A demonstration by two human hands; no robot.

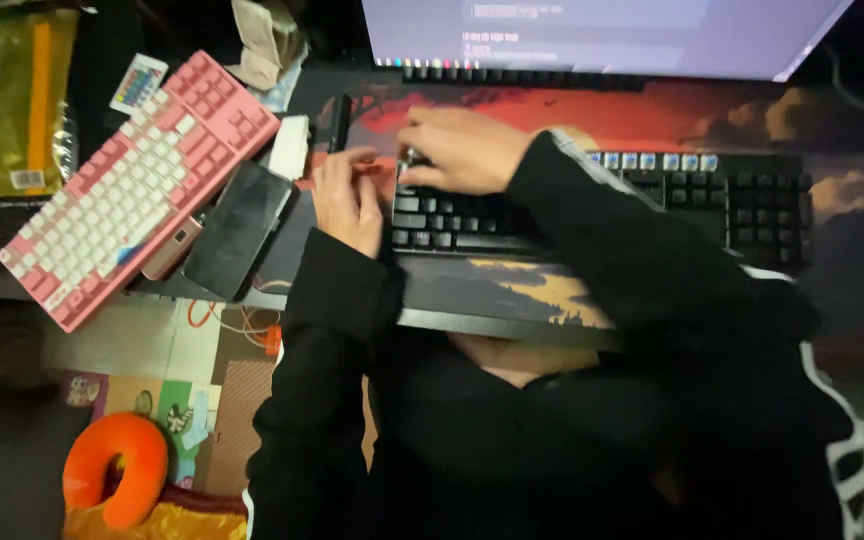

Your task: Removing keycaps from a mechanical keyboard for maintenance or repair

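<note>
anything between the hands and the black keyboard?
Nothing visible. The right hand rests on the top-left keys of the black keyboard; the left hand sits at its left edge. The phone and pink keyboard lie off to the left.

At centre, the black keyboard [592, 205] looks matt plastic; upper left, the pink keyboard [137, 190] is smooth plastic beside a glossy glass phone [239, 228]; sleeves [332, 330] are soft cloth.

Both hands, left hand [347, 200] and right hand [462, 150], rest on the black keyboard's [652, 205] left end.
</note>
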